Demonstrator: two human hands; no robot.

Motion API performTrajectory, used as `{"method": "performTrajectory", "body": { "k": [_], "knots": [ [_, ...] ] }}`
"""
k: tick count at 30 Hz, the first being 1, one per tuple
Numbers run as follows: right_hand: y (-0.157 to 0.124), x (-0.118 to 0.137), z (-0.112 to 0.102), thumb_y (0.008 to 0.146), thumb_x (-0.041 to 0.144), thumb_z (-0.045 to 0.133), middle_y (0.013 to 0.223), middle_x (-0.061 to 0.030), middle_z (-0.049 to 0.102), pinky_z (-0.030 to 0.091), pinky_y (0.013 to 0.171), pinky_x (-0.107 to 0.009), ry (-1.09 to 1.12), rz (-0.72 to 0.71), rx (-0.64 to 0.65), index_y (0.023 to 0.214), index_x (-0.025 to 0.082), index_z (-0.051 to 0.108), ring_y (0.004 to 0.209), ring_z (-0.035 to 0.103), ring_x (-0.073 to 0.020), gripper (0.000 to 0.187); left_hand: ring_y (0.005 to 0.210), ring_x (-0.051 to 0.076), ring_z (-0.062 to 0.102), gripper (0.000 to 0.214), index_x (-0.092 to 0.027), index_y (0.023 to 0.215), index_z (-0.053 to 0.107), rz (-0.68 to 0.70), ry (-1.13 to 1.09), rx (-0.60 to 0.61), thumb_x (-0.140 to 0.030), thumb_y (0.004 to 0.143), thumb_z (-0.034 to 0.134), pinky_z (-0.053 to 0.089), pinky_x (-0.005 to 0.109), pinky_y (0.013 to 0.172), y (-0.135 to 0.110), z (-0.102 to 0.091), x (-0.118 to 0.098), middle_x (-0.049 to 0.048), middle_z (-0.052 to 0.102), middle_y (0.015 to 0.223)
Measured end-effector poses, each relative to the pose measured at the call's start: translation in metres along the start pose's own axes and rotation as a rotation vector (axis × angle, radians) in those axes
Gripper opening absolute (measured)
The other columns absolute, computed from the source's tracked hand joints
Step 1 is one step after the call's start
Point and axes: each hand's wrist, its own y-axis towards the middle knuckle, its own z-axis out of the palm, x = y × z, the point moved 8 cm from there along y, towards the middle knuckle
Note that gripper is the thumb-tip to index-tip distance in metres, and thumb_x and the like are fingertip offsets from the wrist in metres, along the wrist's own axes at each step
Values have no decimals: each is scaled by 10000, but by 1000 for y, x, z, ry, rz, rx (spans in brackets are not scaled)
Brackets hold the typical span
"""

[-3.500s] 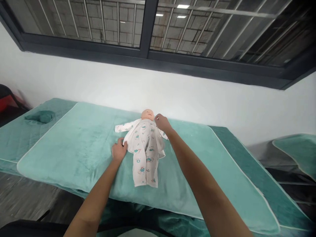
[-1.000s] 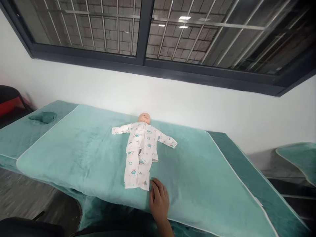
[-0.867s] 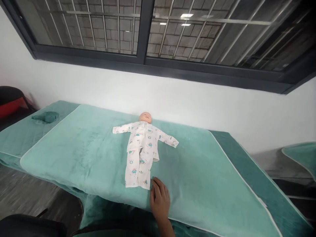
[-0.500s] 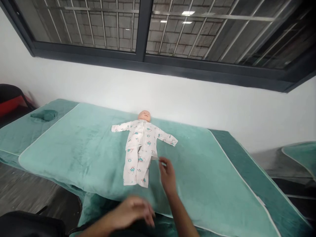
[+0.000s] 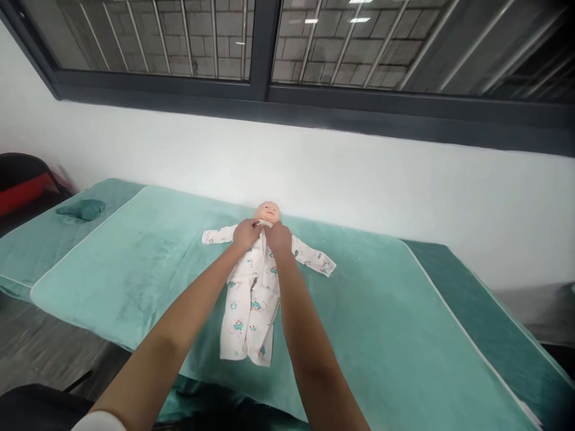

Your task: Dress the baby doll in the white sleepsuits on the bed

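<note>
A baby doll [image 5: 268, 211] lies face up on the green bed cover, its head toward the wall. It wears a white printed pajama top [image 5: 254, 263] and matching pants [image 5: 236, 323], with both sleeves spread out sideways. At the neckline, my left hand [image 5: 246, 233] has its fingers closed on the top's collar edge. Just beside it, my right hand [image 5: 277, 236] grips the other side of the collar. The fingertips are small and partly hidden, and the doll's upper chest is covered by my hands.
The padded bed [image 5: 381, 323] stands against a white wall [image 5: 314, 173] below a dark-framed window [image 5: 263, 54]. A face hole [image 5: 81, 209] is at the bed's left end. A black chair with a red part [image 5: 27, 185] stands at far left.
Both hands have moved up from the bed's near edge and the top's hem to the doll's collar, where they now hold the fabric. The top's right sleeve has shifted slightly.
</note>
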Motion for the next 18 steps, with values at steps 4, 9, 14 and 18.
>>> {"method": "performTrajectory", "body": {
  "k": [4, 9, 14, 18],
  "knots": [
    [14, -11, -8, 789, 194, 614, 668, -38, 580, 439, 792, -348, 65, -38, 28, 635, 195, 544, 752, 576, -212, 169, 833, 245, 654, 124, -200, 770, 747, -87, 64, 91, -308, 815, 705, 449, 320, 775, 28, 23, 6, 76, 728, 821],
    [20, -20, -14, 831, 389, 569, 642, 1, 608, 435, 697, -287, 215, -60, 8, 727, 157, 657, 677, 527, -153, 269, 733, 196, 606, 142, -182, 699, 704, -113, -59, 85, -281, 802, 695, 432, 296, 718, 33, 31, 10, 52, 694, 726],
    [12, -23, -3, 768, 462, 599, 766, -39, 710, 473, 733, -284, 578, -36, -92, 837, 118, 730, 753, 589, -165, 375, 622, 148, 552, 235, -151, 733, 704, -100, -234, 113, -326, 856, 606, 418, 273, 633, 22, 36, 10, 22, 630, 632],
    [1, -29, 4, 741, 453, 636, 894, -64, 763, 496, 808, -307, 609, -17, -97, 891, 130, 767, 835, 642, -193, 379, 594, 126, 518, 225, -155, 734, 678, -97, -332, 120, -289, 871, 559, 391, 257, 593, 11, 38, 13, 6, 602, 636]
  ]
}}
